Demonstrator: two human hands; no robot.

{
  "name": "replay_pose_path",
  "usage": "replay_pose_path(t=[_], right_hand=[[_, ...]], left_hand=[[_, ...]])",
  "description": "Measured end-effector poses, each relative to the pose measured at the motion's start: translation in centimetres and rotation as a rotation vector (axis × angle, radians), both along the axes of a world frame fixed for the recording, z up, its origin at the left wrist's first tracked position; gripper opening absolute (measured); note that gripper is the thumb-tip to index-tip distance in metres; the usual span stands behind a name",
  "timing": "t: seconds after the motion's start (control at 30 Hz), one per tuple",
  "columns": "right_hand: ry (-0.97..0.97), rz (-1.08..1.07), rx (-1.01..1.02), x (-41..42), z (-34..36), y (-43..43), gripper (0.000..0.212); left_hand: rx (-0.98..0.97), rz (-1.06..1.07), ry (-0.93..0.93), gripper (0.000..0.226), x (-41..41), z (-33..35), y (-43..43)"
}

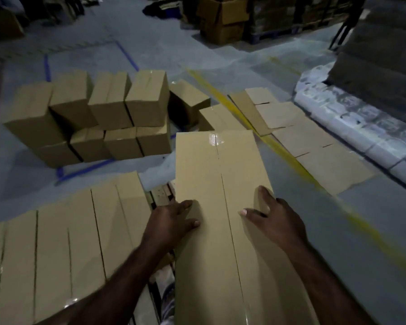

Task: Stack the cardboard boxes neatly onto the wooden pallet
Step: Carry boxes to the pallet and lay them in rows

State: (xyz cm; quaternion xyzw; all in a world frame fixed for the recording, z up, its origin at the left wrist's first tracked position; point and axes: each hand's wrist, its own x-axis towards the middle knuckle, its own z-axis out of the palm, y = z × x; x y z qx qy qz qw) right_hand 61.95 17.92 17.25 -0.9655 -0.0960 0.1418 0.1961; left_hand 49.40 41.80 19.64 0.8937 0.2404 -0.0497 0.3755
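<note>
A long sealed cardboard box [211, 174] lies in front of me, its taped top facing up. My left hand [171, 221] lies on its near left edge, fingers wrapped over the side. My right hand [272, 219] rests flat on its top right part, fingers spread. To the left, a row of boxes [63, 242] sits packed side by side on the wooden pallet [161, 194], whose slats show in the gap between the row and the long box. Further back, a loose pile of boxes [99, 118] stands on the floor.
Flattened cardboard sheets [300, 137] lie on the floor at the right beside a yellow floor line [288, 158]. White wrapped bundles [361, 127] lie along the far right. Open cartons and loaded pallets [223, 17] stand at the back. Blue tape [85, 170] marks the floor.
</note>
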Motion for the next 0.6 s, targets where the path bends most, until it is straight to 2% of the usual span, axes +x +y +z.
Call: replay_pose_path(t=[0.37,0.6], right_hand=[[0.083,0.168,-0.016,14.9,-24.4,19.0,0.087],[0.129,0.221,-0.032,20.0,-36.7,26.2,0.086]], left_hand=[[0.046,0.104,0.098,0.061,11.5,-23.4,17.1],[0.034,0.164,0.093,0.062,15.1,-35.9,23.0]])
